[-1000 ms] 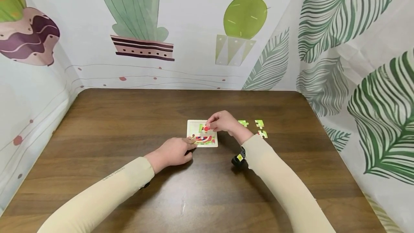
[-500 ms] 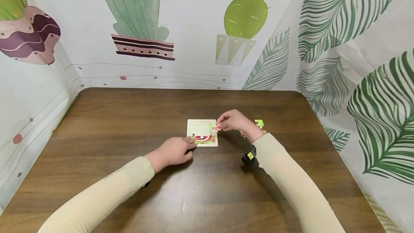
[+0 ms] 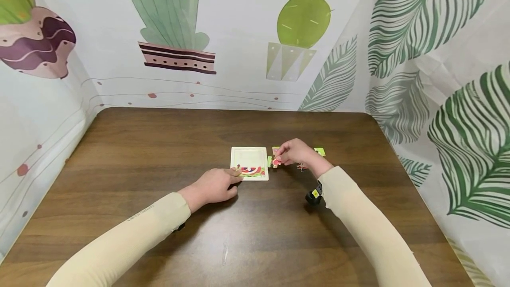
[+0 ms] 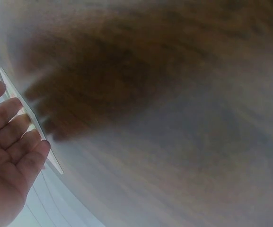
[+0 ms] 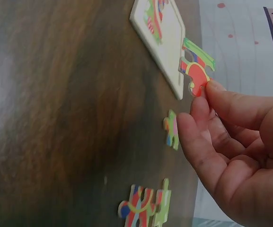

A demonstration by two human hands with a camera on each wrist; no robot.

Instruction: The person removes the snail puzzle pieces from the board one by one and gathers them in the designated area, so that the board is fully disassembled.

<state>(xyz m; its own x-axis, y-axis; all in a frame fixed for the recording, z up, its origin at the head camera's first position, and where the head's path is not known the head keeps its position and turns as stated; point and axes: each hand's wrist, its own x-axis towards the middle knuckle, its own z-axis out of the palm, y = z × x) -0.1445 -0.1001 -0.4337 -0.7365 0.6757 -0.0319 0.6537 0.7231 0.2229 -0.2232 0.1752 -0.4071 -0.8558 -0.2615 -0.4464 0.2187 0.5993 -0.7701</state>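
Note:
A jigsaw piece [image 5: 200, 73] in red, green and blue is pinched between the thumb and fingertips of my right hand [image 3: 296, 151]. It hovers just right of a square, cream puzzle tray [image 3: 249, 148]. Along the tray's lower part lies a strip of joined pieces [image 3: 253, 171] with a red, white and green picture; the upper part shows bare board. My left hand [image 3: 215, 185] rests its fingertips on the tray's lower left corner, fingers extended. In the left wrist view, that hand's fingers [image 4: 13, 132] bend slightly beside the tray edge.
Loose jigsaw pieces lie right of the tray: one piece [image 5: 172, 130] close to it, a red-striped piece [image 5: 138, 208] and a green piece [image 5: 162, 208] farther off. My right hand partly hides them in the head view. A patterned cloth wall [image 3: 247, 83] stands behind the brown table [image 3: 159, 145].
My right hand has moved right, carrying the jigsaw piece from above the tray to beside it. The upper tray area is now uncovered. My left hand has stayed in place.

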